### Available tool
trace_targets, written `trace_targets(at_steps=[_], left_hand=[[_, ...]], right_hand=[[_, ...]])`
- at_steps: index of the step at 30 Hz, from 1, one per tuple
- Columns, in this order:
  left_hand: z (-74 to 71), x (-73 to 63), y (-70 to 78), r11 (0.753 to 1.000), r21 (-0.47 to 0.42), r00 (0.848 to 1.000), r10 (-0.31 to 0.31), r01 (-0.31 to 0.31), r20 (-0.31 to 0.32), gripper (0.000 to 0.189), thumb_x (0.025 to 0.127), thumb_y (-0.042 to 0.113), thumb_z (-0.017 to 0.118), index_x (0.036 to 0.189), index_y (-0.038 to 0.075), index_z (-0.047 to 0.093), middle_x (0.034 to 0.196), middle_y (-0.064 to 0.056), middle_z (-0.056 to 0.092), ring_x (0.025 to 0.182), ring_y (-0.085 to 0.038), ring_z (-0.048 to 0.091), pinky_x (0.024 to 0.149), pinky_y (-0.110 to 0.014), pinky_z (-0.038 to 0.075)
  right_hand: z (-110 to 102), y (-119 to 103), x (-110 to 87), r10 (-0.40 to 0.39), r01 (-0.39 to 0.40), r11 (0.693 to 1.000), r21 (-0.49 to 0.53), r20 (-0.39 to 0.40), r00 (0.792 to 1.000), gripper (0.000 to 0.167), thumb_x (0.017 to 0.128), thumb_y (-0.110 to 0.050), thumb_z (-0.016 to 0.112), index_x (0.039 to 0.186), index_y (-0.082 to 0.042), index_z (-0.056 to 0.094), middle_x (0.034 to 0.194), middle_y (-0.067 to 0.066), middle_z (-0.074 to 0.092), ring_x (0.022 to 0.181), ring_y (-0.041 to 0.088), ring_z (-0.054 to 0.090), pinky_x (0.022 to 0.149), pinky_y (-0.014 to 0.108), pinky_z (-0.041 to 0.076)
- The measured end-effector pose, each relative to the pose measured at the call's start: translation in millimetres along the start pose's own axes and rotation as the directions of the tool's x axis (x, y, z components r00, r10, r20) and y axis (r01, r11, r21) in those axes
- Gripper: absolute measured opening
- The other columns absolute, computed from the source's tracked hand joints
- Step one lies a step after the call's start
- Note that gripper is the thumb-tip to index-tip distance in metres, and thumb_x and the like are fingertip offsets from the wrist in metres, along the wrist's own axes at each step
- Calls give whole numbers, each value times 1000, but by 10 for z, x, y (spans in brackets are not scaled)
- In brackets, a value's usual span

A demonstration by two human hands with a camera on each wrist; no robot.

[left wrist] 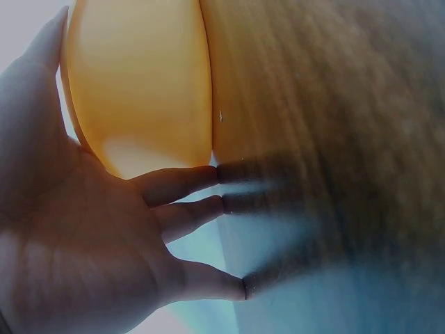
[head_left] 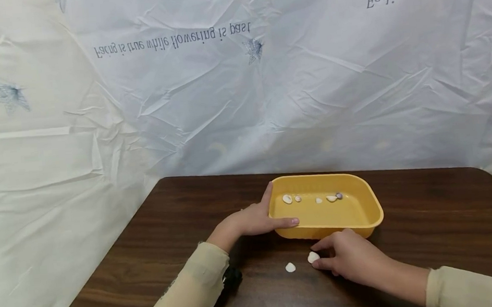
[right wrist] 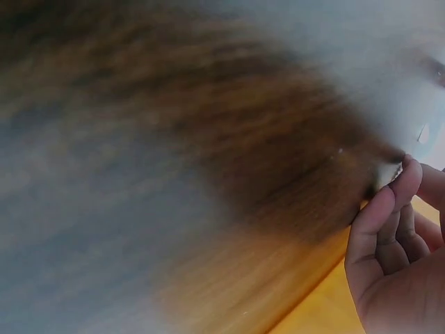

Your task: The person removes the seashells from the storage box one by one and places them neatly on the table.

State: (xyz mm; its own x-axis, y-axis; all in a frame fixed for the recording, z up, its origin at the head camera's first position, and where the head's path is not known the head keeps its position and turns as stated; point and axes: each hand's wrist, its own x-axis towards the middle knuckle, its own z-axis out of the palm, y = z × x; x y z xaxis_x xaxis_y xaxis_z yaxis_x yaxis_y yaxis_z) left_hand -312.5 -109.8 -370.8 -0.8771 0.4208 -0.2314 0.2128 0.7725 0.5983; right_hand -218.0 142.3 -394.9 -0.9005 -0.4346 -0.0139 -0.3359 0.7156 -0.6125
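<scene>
Near spread left fingers (left wrist: 177,183), right fingers (head_left: 324,243) pinch a shell (head_left: 313,257) clearest in head view.

Worktop's (head_left: 432,211) dark brown wood grain. Yellow tub (head_left: 320,215) sits directly on it. One loose white shell (head_left: 290,267) lies on the tub's person-facing side.

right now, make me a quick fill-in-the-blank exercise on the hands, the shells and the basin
1. The basin touched by the left hand is ____ in colour.
2. One white shell is at the fingertips of the ____ hand.
3. Counting that one, ____ shells are outside the basin.
4. On the sheet behind the table, the printed lettering appears upside ____.

Missing words: yellow; right; two; down
</scene>
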Motion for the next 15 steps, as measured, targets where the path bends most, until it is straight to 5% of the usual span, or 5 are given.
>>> trace_targets(at_steps=[15], left_hand=[[70, -33, 40, 1000, -9, 1000, -4, 4, -23, 130, 86, 79, 69, 169, 34, -21, 150, -21, 60, 125, -26, 63, 107, -45, 49]], right_hand=[[8, 83, -41, -43, 43, 999, -2, -3, 999, 13, 93, -27, 84, 101, -17, 81, 58, -10, 60, 53, 8, 56, 51, 26, 46]])
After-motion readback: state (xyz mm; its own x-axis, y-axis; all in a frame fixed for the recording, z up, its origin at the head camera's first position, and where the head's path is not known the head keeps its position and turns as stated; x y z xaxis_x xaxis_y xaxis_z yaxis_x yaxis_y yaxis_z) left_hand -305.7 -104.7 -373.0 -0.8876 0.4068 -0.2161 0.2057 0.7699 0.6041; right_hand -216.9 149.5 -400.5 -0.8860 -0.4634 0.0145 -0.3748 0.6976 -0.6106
